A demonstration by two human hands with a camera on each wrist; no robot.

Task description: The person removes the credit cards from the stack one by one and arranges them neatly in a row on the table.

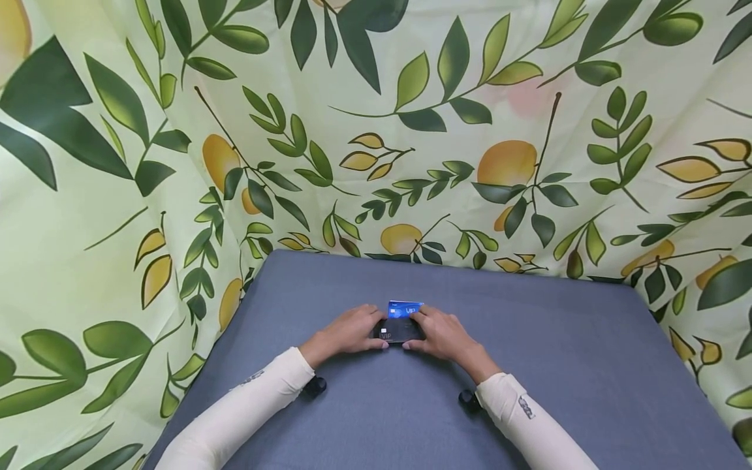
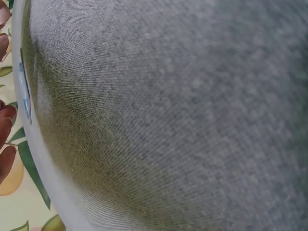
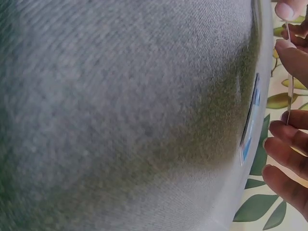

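Observation:
A black card (image 1: 397,333) marked VIP sits low over the grey table (image 1: 529,365) at its middle. My left hand (image 1: 376,334) pinches the card's left end and my right hand (image 1: 414,330) grips its right end. A blue VIP card (image 1: 405,308) lies flat on the table just behind the black one, touching my right fingertips. In the right wrist view the blue card (image 3: 249,118) shows edge-on, and my fingers (image 3: 288,139) hold a thin card edge (image 3: 288,77). In the left wrist view the blue card (image 2: 24,91) appears as a sliver beside my fingertips (image 2: 6,139).
A leaf-and-lemon printed cloth (image 1: 411,130) hangs round the table's back and both sides. Grey fabric covers the table. Small black wrist cameras (image 1: 314,385) sit under both cream sleeves.

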